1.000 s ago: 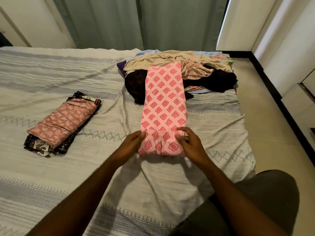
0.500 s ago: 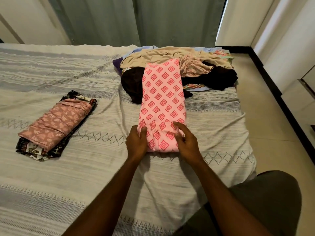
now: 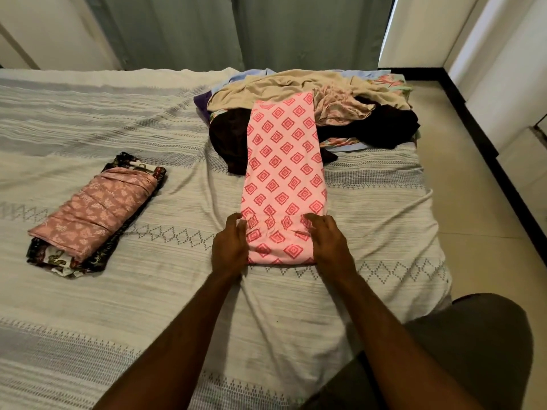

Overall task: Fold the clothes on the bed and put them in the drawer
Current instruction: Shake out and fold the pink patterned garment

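Left hand (image 3: 229,247) and right hand (image 3: 328,244) lie open-palmed, pressing the pink garment's (image 3: 284,173) near end; unfolded pile (image 3: 370,125) at twelve o'clock.

A long folded cloth (image 3: 284,173) lies in the middle of the bed (image 3: 148,291). Its far end rests on a heap of clothes (image 3: 355,113) behind it. A folded stack (image 3: 94,214) lies well apart to the left.
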Available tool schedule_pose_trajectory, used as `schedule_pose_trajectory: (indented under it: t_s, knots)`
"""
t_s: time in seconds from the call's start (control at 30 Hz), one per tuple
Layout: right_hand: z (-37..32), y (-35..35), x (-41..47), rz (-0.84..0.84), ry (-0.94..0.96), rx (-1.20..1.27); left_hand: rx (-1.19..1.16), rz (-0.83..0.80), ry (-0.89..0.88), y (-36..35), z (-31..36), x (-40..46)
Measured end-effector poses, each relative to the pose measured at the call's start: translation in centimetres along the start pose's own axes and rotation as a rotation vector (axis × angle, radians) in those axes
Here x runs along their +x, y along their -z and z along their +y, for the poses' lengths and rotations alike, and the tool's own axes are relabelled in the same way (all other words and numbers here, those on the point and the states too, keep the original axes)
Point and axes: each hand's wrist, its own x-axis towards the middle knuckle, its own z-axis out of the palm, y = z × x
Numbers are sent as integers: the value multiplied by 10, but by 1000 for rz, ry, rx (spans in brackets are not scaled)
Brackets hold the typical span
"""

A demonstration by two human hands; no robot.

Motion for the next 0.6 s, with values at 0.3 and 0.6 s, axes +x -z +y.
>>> schedule_pose_trajectory:
  t_s: [0.3, 0.6]
  knots:
    - [27, 31, -7, -354, 292, -354, 272, -163, -662, 21, -26, -25]
    - [28, 29, -11, -354, 194, -446, 310, -562, -439, 42, -29, 14]
